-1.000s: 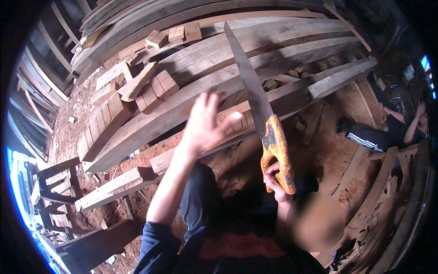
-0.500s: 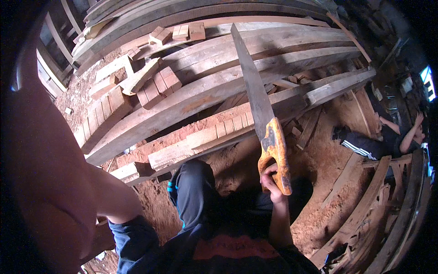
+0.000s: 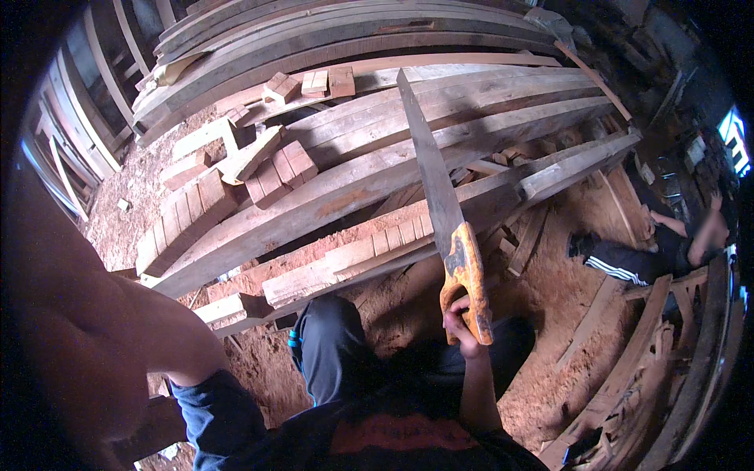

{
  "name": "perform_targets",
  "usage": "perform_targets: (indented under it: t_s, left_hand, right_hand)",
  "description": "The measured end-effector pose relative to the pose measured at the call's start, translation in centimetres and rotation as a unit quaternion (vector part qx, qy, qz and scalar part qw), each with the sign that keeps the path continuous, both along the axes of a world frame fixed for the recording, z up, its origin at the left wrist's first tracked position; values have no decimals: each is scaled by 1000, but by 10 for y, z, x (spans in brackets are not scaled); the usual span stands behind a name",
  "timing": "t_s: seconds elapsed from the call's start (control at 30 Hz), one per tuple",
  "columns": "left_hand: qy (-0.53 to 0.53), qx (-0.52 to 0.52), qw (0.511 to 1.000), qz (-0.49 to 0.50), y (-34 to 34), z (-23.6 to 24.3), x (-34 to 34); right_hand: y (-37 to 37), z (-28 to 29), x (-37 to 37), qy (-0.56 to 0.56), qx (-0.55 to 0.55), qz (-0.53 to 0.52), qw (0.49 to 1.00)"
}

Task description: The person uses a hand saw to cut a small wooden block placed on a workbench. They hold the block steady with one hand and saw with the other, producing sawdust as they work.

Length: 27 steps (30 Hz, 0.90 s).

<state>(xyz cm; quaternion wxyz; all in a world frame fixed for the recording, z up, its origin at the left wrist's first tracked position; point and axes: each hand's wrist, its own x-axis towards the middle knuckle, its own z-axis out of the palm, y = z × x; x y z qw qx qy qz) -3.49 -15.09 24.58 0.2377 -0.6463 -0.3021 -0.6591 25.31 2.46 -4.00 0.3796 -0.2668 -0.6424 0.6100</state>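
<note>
Handsaw (image 3: pixel 444 206), head view: right hand (image 3: pixel 465 334) clamped round orange handle (image 3: pixel 470 267), blade (image 3: pixel 424 149) pointing away, in front of timber beams (image 3: pixel 353 184). Left arm (image 3: pixel 165 330) raised, very close up; left hand out of view, can't tell its state.

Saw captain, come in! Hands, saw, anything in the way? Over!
Right hand gripping saw by its handle. Left hand out of view. Blade seen against timber beams; wood blocks to its left.

One handsaw (image 3: pixel 440 192), one co-worker (image 3: pixel 632 257) with two arms (image 3: pixel 669 223) showing, one slanting thin stick (image 3: pixel 594 81); the boards (image 3: pixel 353 41) and small wooden blocks (image 3: pixel 280 174) overlap too much to count.
</note>
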Motion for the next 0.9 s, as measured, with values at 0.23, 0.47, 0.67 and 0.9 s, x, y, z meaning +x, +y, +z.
perform_targets:
  t_s: [0.23, 0.47, 0.67, 0.9]
  left_hand:
    - [-15, 15, 1000, -9, 10, -4, 6]
    - [-76, -1, 996, 53, 41, -41, 15]
    - [-14, -703, 682, 199, 153, -167, 18]
    - [92, -725, 649, 212, 161, -240, 30]
  right_hand:
    - [6, -22, 5, -1, 82, -23, 996]
    - [1, -13, 4, -27, -30, 24, 999]
    - [2, -11, 4, 25, -32, 21, 999]
    - [2, -12, 7, 28, -62, 21, 997]
